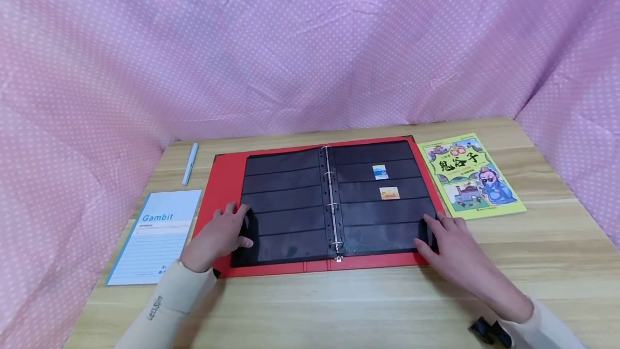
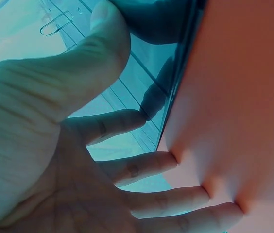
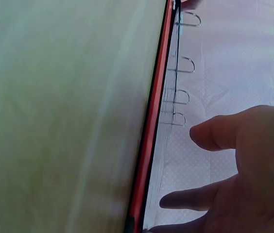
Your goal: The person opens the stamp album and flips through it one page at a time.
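A red ring binder (image 1: 317, 265) lies open on the table, with black pocket pages (image 1: 286, 225) on both sides of its metal rings (image 1: 332, 206). Two small stamps sit in the right page: a blue-and-white one (image 1: 380, 172) and an orange-yellow one (image 1: 389, 193) below it. My left hand (image 1: 220, 236) rests at the left page's outer edge, fingers spread; in the left wrist view its fingertips (image 2: 168, 158) touch the red cover and page edge. My right hand (image 1: 452, 244) lies at the right page's lower outer edge, thumb and fingers apart, holding nothing.
Left of the binder are a light blue notebook (image 1: 155, 236) marked Gambit and a pale blue pen (image 1: 190, 164). A yellow-green comic-style book (image 1: 472, 176) lies close to the binder's right edge. Pink dotted cloth (image 1: 310, 53) hangs behind the wooden table (image 1: 349, 311).
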The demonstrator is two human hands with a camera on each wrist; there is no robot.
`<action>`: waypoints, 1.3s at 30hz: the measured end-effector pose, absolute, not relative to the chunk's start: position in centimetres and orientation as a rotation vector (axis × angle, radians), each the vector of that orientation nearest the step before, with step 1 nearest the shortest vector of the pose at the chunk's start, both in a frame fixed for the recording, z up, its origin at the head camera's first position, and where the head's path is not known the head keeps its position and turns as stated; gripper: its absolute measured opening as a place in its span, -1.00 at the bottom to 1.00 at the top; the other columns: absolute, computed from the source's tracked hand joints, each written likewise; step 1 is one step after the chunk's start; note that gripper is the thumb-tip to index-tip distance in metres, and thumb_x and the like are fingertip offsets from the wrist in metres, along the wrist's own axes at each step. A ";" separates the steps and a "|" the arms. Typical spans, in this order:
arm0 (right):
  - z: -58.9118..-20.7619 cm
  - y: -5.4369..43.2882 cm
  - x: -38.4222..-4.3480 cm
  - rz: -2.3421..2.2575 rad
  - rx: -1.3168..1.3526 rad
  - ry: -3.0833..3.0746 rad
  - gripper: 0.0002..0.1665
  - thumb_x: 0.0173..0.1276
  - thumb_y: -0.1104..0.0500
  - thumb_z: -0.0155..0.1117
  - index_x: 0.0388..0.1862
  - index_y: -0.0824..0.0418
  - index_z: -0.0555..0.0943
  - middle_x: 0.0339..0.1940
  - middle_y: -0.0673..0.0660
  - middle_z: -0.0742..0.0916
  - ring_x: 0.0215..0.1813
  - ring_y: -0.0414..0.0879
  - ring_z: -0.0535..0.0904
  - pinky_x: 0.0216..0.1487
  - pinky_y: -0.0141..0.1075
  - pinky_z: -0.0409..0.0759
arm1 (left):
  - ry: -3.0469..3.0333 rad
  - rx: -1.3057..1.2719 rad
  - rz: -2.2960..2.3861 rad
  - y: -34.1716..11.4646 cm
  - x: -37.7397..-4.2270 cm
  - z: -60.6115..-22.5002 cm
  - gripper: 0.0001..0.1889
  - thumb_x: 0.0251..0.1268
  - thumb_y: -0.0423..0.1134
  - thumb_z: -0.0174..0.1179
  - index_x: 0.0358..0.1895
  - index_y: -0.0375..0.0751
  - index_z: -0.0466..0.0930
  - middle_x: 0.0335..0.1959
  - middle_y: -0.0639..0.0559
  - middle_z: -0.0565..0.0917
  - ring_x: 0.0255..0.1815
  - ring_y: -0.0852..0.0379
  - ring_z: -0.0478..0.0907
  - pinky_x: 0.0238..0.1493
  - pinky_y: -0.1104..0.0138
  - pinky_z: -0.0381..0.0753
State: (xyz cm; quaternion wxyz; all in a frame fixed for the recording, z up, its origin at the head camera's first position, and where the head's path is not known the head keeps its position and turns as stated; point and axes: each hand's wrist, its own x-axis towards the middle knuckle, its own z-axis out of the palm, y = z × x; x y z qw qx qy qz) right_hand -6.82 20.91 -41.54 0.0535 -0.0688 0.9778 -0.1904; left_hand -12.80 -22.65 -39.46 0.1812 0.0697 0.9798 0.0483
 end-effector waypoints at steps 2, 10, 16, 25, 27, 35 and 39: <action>-41.5 20.9 -6.8 -0.605 -0.211 2.982 -0.21 0.31 -0.06 0.23 0.29 0.49 0.33 0.22 0.55 0.37 0.15 0.37 0.23 0.07 0.23 0.35 | 2.769 0.198 0.137 -22.6 -12.8 -39.4 -0.11 -0.12 -0.11 0.51 0.33 -0.26 0.24 0.20 -0.41 0.26 0.08 -0.36 0.30 -0.28 0.04 0.64; -40.4 20.7 -6.6 -0.719 -0.164 3.001 -0.28 0.36 -0.05 0.17 0.29 0.44 0.34 0.20 0.48 0.41 0.15 0.32 0.26 0.08 0.23 0.33 | 2.764 0.197 0.122 -22.7 -12.9 -39.5 -0.11 -0.13 -0.10 0.51 0.32 -0.24 0.24 0.19 -0.40 0.27 0.07 -0.34 0.30 -0.29 0.05 0.64; -38.7 20.1 -6.1 -0.815 -0.256 3.053 -0.36 0.38 -0.05 0.16 0.29 0.33 0.40 0.23 0.37 0.47 0.21 0.25 0.30 0.12 0.21 0.32 | 2.755 0.185 0.120 -22.7 -12.9 -39.4 -0.11 -0.13 -0.11 0.51 0.33 -0.23 0.24 0.19 -0.40 0.27 0.07 -0.34 0.30 -0.29 0.04 0.64; -37.7 18.4 -5.4 -0.921 -0.410 3.020 -0.23 0.35 -0.10 0.19 0.39 0.30 0.29 0.46 0.22 0.23 0.39 0.25 0.16 0.18 0.24 0.27 | 2.737 0.163 0.115 -22.4 -12.9 -39.3 -0.11 -0.09 -0.11 0.49 0.34 -0.24 0.23 0.21 -0.40 0.25 0.10 -0.34 0.28 -0.27 0.03 0.64; -37.5 18.1 -5.4 -0.953 -0.410 3.028 -0.21 0.35 -0.10 0.20 0.42 0.27 0.25 0.48 0.17 0.21 0.40 0.21 0.16 0.17 0.23 0.30 | 2.735 0.153 0.111 -22.4 -12.9 -39.3 -0.11 -0.09 -0.11 0.49 0.34 -0.23 0.23 0.22 -0.40 0.25 0.10 -0.34 0.28 -0.27 0.03 0.64; -36.2 17.0 -5.4 -1.067 -0.502 3.007 -0.19 0.35 -0.08 0.21 0.49 0.08 0.16 0.50 -0.01 0.15 0.38 0.09 0.22 0.10 0.15 0.43 | 2.746 0.161 0.106 -22.3 -12.7 -39.1 -0.12 -0.11 -0.12 0.50 0.33 -0.24 0.25 0.19 -0.39 0.28 0.08 -0.33 0.30 -0.28 0.04 0.64; -35.5 16.3 -5.5 -1.135 -0.634 3.038 -0.17 0.31 0.03 0.27 0.49 -0.02 0.15 0.49 -0.09 0.17 0.40 -0.01 0.20 0.17 -0.01 0.42 | 2.746 0.160 0.114 -22.2 -12.7 -39.1 -0.13 -0.11 -0.14 0.50 0.33 -0.24 0.25 0.19 -0.39 0.29 0.08 -0.33 0.30 -0.28 0.04 0.64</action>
